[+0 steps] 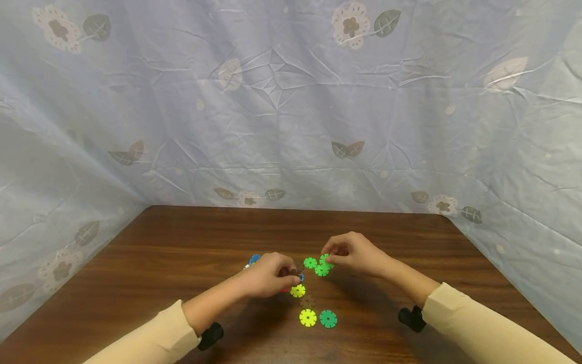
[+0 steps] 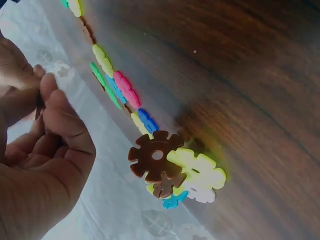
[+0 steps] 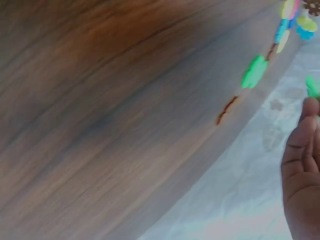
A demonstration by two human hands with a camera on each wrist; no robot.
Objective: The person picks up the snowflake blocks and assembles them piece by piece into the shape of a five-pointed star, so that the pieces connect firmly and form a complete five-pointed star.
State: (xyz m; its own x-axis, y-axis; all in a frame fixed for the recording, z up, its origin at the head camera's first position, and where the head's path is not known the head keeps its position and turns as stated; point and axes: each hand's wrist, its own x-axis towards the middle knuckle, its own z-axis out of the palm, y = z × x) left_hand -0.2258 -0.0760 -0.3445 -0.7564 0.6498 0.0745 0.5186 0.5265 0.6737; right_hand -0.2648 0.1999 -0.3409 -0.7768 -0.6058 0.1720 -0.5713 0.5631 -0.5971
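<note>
Toothed plastic discs lie on the brown table (image 1: 182,263). My right hand (image 1: 350,253) pinches a green disc (image 1: 326,260) that meets two more green discs (image 1: 310,262) flat on the wood. In the right wrist view only a finger (image 3: 300,165) and a green edge (image 3: 312,86) show. My left hand (image 1: 272,275) is curled, thumb and fingertips (image 2: 50,95) pressed on a thin dark piece (image 2: 38,107) that is mostly hidden. Just beyond it stands a cluster: an upright brown disc (image 2: 155,157) slotted into a pale yellow disc (image 2: 200,175) and a blue one.
A brown disc (image 1: 307,301), a yellow disc (image 1: 307,317) and a green disc (image 1: 328,318) lie nearer me. A blue disc (image 1: 254,259) sits behind the left hand. A flower-print cloth (image 1: 291,126) walls the table's back and sides.
</note>
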